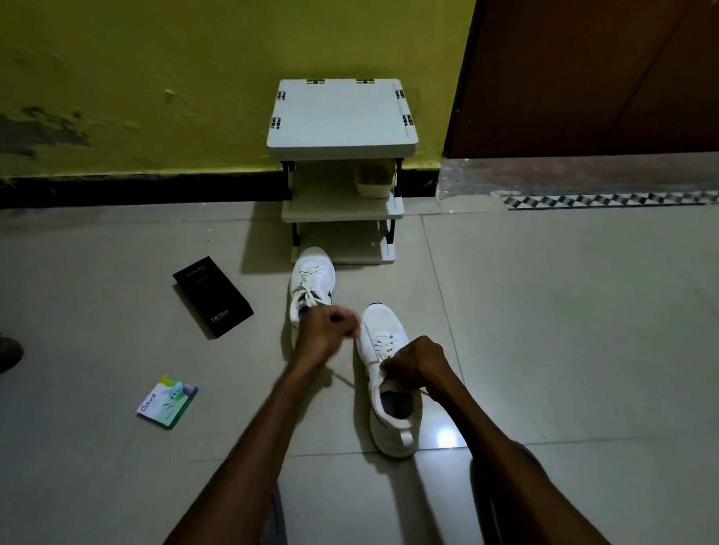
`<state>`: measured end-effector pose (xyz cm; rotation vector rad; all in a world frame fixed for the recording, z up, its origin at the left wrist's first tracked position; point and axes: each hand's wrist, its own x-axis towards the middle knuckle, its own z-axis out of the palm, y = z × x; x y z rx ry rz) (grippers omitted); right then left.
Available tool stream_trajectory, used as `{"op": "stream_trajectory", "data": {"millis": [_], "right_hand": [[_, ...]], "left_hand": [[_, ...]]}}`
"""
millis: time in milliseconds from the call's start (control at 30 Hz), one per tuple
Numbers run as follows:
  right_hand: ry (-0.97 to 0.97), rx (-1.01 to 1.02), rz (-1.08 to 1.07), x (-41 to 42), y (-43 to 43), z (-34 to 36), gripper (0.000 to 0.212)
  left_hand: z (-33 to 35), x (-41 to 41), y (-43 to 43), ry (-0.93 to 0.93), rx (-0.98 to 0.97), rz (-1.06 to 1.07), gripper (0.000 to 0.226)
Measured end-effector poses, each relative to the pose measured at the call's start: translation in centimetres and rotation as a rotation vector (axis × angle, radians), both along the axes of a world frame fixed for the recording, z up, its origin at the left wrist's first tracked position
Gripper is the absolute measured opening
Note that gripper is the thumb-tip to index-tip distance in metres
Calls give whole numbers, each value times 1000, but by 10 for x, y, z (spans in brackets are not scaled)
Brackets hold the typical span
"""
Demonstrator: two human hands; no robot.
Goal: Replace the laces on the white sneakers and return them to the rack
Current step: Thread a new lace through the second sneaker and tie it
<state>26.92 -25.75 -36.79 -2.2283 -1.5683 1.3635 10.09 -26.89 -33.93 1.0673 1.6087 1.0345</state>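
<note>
Two white sneakers lie on the tiled floor in front of a small white rack (pixel 342 121). The nearer sneaker (pixel 390 399) points toward the rack with its heel toward me. My right hand (pixel 413 366) pinches its white lace at the top eyelets. My left hand (pixel 327 330) is raised to the left of that shoe, fingers curled round the other end of the lace, which runs down to the floor. The farther sneaker (pixel 312 283) lies laced just before the rack's bottom shelf, partly hidden by my left hand.
A black phone box (pixel 212 302) and a small green-and-white packet (pixel 167 401) lie on the floor to the left. A beige item (pixel 375 177) sits on the rack's middle shelf. The yellow wall and a brown door (pixel 601 77) stand behind.
</note>
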Motion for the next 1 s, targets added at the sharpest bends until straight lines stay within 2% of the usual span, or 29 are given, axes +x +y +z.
{"op": "stream_trajectory", "data": {"millis": [100, 233, 267, 300, 333, 433, 467, 500, 600, 700, 767, 867, 900, 1000], "right_hand": [[21, 10, -15, 0, 0, -2, 39], [29, 19, -21, -1, -1, -3, 35], [30, 21, -18, -1, -1, -2, 36], [40, 22, -24, -1, -1, -3, 36], [49, 24, -29, 0, -1, -3, 35], [62, 23, -37, 2, -3, -5, 31], [68, 27, -39, 3, -3, -7, 33], [69, 30, -38, 3, -3, -8, 35], [73, 51, -32, 3, -4, -10, 38], [83, 47, -33, 2, -3, -8, 36], [96, 37, -38, 2, -3, -7, 35], [110, 47, -40, 3, -5, -5, 28], [113, 50, -45, 3, -6, -5, 25], [127, 61, -57, 4, -5, -8, 28]], "left_hand": [[57, -19, 19, -383, 128, 222, 7], [104, -26, 25, -1035, 312, 201, 8], [104, -20, 23, -1102, 291, 165, 9], [100, -12, 20, -1030, 238, 139, 13], [90, -5, 18, -794, 174, 104, 18], [37, 9, 11, 375, 5, -187, 16], [21, 12, 6, 646, -73, -314, 14], [7, 13, 1, 769, -144, -428, 17], [-19, 22, -12, 891, -240, -661, 23], [-25, 25, -16, 877, -204, -585, 19], [-19, 24, -13, 649, -203, -507, 18], [7, 18, -9, 97, -173, -348, 24], [16, 15, -7, -19, -136, -321, 26], [34, 9, -4, -105, -94, -338, 24]]}}
